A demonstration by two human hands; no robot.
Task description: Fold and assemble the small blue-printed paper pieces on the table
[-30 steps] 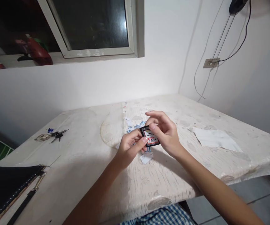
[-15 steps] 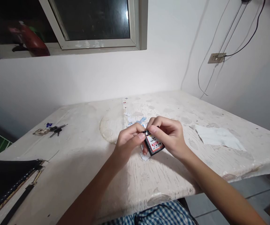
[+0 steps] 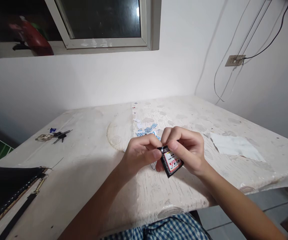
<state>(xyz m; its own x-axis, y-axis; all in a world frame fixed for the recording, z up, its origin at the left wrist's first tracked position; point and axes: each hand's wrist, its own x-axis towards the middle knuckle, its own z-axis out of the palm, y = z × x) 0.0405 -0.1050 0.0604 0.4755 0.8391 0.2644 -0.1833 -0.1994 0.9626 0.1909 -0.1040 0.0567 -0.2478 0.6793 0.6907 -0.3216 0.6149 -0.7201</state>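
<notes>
A small black sachet (image 3: 172,162) with a white and red printed label is pinched at its top edge between both hands, above the table. My left hand (image 3: 141,151) grips its upper left corner between thumb and fingers. On the other side, my right hand (image 3: 187,148) holds the top edge close to the left fingertips, its thumb over the label's upper part. Whether the top edge is torn cannot be made out. Beneath and behind the hands lie several paper scraps (image 3: 146,130) with blue print, partly hidden by the fingers.
At the left of the table (image 3: 89,186) lie a bunch of keys (image 3: 60,136) and a black pouch (image 3: 11,188) with a strap. A torn white paper sheet (image 3: 236,146) rests at the right. A red bottle (image 3: 37,40) stands by the window; cables run to a wall socket (image 3: 234,60).
Both hands and the sachet have shifted slightly right and down in view. The grip stays at the sachet's top edge. The camera view has also moved a little.
</notes>
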